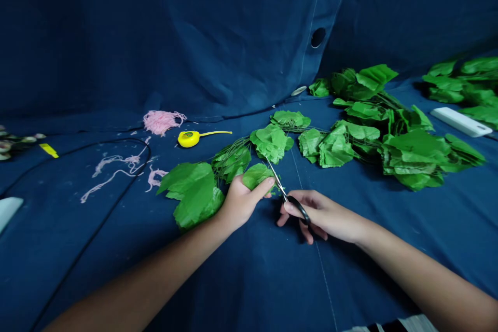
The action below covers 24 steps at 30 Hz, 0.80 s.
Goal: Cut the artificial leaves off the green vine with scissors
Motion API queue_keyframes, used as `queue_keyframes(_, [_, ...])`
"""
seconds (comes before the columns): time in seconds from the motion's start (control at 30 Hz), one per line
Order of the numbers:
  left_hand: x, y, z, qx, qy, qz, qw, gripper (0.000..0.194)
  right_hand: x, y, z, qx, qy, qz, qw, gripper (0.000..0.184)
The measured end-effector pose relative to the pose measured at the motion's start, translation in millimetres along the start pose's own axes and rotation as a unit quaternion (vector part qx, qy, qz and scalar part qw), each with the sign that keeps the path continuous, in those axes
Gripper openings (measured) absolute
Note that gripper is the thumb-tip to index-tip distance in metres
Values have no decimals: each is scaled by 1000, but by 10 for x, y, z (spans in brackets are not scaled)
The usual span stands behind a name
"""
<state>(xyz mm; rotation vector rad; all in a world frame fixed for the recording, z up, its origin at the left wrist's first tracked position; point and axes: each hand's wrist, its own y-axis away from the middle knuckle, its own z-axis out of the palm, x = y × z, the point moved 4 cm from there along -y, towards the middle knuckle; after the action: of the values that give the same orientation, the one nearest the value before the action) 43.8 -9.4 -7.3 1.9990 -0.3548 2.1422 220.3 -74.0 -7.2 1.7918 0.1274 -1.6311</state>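
Green fabric leaf (257, 175) pinched in the left hand (241, 203): thumb (264, 184) laid along its near edge, fingers together and curled beneath, leaf lying just past the fingertips. It belongs to a sprig of fabric leaves on thin wire stems, with a larger leaf cluster (194, 194) beside the left hand's outer edge. Scissors (290, 198) sit in the right hand (322, 215), black bows at the fingers, thumb and fingers closed around them, little finger and one other spread below. Blades run up past the left thumb, thin and nearly together, beside the leaf's right edge and touching the stem area; exact cut point hidden. Further along, more leaf sprigs (412, 158) spread in a long heap across the blue cloth (155, 52), with a second heap (467, 85) at far right. White bar (461, 122) lies between the two heaps. Left of the work: yellow round object with thin stem (189, 138), tuft of pink yarn (162, 122), loose pink strands (116, 166), black cable (97, 166) curving across the cloth. Small yellow strip (49, 150) and a few flower heads (15, 142) at far left edge.
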Motion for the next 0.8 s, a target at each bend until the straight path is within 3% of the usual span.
queue_keyframes(0.8, [-23, 12, -15, -22, -23, 12, 999, 25, 11, -11, -7, 2, 2, -14, 1000, 52])
